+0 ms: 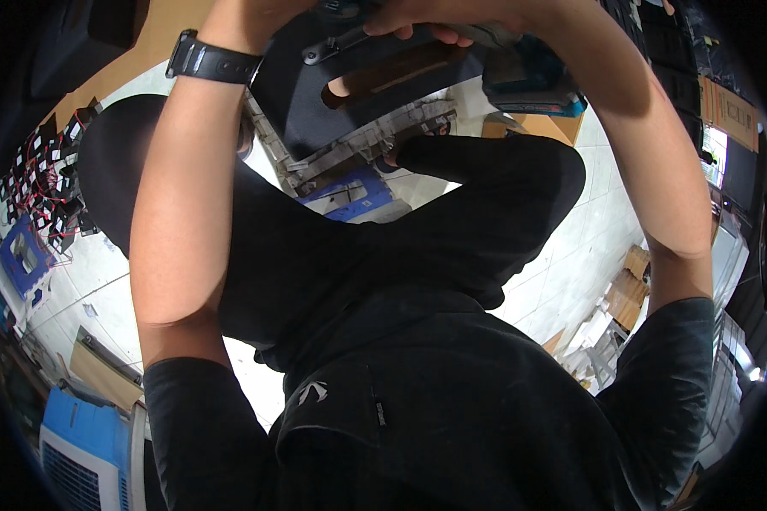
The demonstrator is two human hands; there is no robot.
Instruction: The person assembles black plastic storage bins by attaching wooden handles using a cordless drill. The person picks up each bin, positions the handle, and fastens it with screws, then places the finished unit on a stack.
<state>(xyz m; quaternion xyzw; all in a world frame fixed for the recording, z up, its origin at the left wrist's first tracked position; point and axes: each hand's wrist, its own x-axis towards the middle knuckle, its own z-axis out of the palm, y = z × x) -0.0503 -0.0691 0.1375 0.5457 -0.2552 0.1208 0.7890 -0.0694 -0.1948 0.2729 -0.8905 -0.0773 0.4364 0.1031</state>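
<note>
My right hand (452,12) is at the top edge, its fingers curled round a teal and black cordless power tool (533,95). The tool's battery end hangs below my right wrist, and another teal part shows near the top edge. My left hand (268,10), above a black wristwatch, is mostly cut off by the top edge, its fingers out of sight. Under both hands lies a black panel (285,106) with a long rounded slot. A grey metal piece with a rounded end (318,54) rests over the panel beside the slot.
My crossed legs (486,179) border the panel. Below its edge are a worn greyish strip (358,140) and a blue and white piece (354,194). Small black parts with red wires (51,170) lie on the left. A blue and white box-shaped unit (85,443) stands lower left, cardboard (626,294) right.
</note>
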